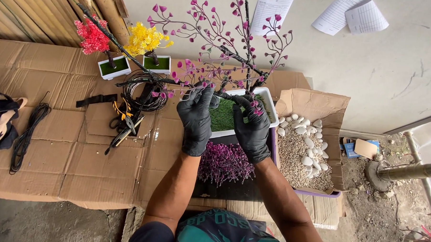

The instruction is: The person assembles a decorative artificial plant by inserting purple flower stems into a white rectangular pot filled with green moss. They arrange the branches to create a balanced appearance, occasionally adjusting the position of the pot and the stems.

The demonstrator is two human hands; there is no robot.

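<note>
Both gloved hands close on the dark trunk of the pink-budded artificial tree [227,45], which rises far from the white grass-lined planter [268,101]; left hand [195,118] grips lower-left, right hand [251,129] just right.

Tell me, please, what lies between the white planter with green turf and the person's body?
In the head view, a pile of purple sprigs lies on a dark tray between the white planter and the body.

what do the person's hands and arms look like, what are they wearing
Both the left hand and the right hand wear black, slightly shiny, close-fitting gloves that end at the wrist. The forearms are bare, with no sleeves, watch or bands visible. A teal and dark patterned garment shows below.
</note>
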